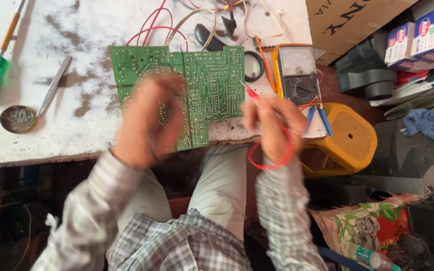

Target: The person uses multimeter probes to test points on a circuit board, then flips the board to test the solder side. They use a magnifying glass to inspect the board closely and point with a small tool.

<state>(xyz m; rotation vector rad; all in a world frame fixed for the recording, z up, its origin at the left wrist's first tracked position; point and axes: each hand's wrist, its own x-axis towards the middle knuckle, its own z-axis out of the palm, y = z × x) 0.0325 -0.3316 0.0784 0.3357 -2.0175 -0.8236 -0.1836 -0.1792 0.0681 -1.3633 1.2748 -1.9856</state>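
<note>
My right hand grips a thin red test probe at the flat green circuit board.
My left hand presses that board on the white bench; probing now, steadiness needed.

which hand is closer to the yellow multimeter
Right. The right hand, holding a red probe, sits just below and left of the yellow multimeter. The left hand rests on the green circuit board, farther to the left.

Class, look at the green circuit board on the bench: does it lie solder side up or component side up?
Solder side up. The green circuit board shows pale solder dots and traces and no parts on top, steadied by the left hand.
</note>
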